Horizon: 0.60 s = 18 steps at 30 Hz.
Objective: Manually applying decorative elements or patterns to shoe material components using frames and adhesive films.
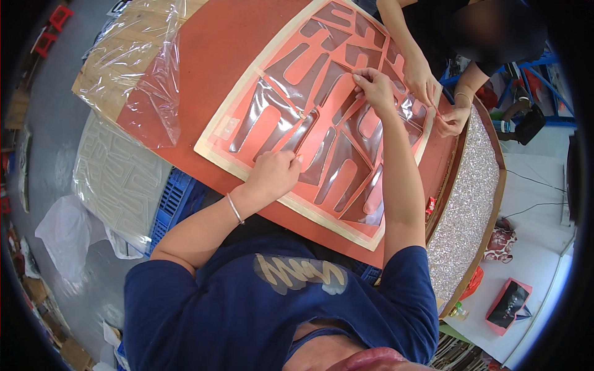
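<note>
The tabletop [216,43] carried the frame [247,80] near its near edge, the pink sheet [318,133] inside already flat and slotted; handling seemed unfinished. Wrap [151,99] lay at the left edge. The right hand [375,93] had fingers pinched mid-sheet; the left hand's [272,176] were clenched nearer. Whether either gripped anything was hard to tell.

From my position, the count ran as follows: four hands in total, namely one worker's left hand [272,176] and right hand [374,91], plus two co-worker's hands [419,79]; two bracelets [235,209], one per person; one pale-bordered cut-out sheet [318,127]; one red tabletop [229,31]; one clear film [154,105]; one glittering panel [467,204]; one white plastic bag [65,232]. The cut-outs, partly hidden by hands, could not be totalled.
</note>
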{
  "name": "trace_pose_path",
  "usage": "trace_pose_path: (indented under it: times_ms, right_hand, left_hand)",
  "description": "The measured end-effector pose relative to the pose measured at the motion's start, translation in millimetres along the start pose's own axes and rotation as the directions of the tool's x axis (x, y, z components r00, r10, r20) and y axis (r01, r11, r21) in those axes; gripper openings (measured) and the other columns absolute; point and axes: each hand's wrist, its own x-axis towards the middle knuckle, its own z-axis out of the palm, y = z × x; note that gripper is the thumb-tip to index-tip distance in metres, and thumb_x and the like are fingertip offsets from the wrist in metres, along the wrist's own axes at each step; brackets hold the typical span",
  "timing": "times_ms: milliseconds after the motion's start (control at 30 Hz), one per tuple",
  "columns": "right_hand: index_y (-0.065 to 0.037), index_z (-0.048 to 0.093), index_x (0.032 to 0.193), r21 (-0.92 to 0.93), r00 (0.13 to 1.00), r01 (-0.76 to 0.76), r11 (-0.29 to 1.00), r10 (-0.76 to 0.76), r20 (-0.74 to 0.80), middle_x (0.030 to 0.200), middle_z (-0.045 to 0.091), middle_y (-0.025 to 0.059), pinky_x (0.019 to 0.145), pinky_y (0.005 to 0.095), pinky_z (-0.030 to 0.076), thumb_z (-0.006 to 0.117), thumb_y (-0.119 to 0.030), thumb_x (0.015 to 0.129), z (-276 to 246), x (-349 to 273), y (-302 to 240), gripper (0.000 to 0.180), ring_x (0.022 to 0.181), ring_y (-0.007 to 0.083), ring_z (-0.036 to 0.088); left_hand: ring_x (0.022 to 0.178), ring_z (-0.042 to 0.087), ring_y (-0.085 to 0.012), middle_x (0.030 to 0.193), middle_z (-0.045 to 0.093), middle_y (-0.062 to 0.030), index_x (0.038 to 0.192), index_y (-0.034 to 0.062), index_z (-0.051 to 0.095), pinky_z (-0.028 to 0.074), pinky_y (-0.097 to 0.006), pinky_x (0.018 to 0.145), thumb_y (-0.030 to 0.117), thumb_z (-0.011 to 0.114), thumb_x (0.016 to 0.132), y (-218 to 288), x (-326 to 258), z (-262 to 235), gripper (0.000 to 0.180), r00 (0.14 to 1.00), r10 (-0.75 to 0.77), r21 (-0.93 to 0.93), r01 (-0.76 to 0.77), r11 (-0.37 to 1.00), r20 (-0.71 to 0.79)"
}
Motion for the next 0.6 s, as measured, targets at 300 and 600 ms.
trace_pose_path:
  times_ms: [300,600]
  right_hand:
    - [0.002,0.066,0.094,-0.112,0.998,-0.038,0.993,0.031,-0.062,0.071,0.061,0.0030,0.046,0.0231,0.049,0.062,-0.010,0.085,11.4,15.6,14.6,0.016,0.058,0.0086,0.056]
    - [0.000,0.067,0.095,-0.254,0.995,-0.005,0.967,-0.021,-0.100,0.072,0.065,0.0073,0.051,0.0279,0.049,0.063,-0.014,0.083,15.8,16.4,18.8,0.018,0.061,0.0121,0.059]
  left_hand:
    - [0.041,0.057,-0.0154,0.054,0.060,-0.0097,0.075,-0.0034,0.058,0.047,-0.028,0.039,0.020,0.042,0.094,13.6,8.1,-2.8,0.034,0.955,-0.237,-0.143,0.263,0.954,0.178]
    - [0.042,0.058,-0.0152,0.056,0.060,-0.0099,0.079,-0.0051,0.060,0.047,-0.027,0.038,0.018,0.041,0.093,19.8,10.6,-8.5,0.033,0.911,-0.317,-0.177,0.368,0.913,0.263]
